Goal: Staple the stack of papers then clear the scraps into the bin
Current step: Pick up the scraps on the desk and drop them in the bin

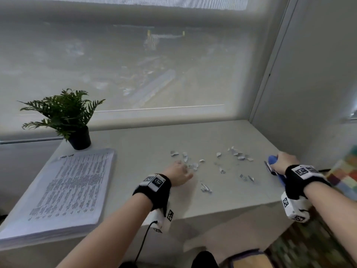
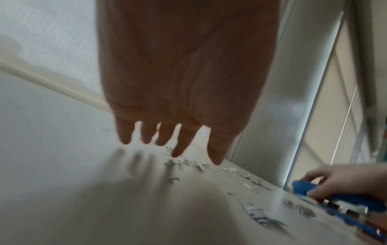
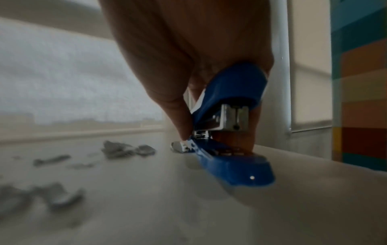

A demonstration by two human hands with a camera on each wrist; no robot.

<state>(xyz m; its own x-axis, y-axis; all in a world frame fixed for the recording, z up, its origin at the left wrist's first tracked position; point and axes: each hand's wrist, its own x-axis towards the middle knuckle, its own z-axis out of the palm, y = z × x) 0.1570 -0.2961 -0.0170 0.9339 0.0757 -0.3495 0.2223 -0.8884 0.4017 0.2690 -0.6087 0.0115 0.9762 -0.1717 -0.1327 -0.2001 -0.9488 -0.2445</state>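
The right hand (image 1: pixel 284 161) grips the blue stapler (image 3: pixel 228 132) at the desk's (image 1: pixel 146 144) right edge, thumb and fingers (image 3: pixel 178 116) wrapped round its gaping arms. The stack of papers (image 1: pixel 67 188) lies well apart at the left edge, overhanging the front slightly — carrying the stapler across could knock it further over. The left hand (image 1: pixel 178 172) hovers flat with fingers (image 2: pixel 180 145) released and spread, holding nothing, over the paper scraps (image 1: pixel 195 165) scattered mid-desk. These look light and curled — a hasty sweep may scatter them off the front edge. No bin is in view, so the aim of any sweep is uncertain.
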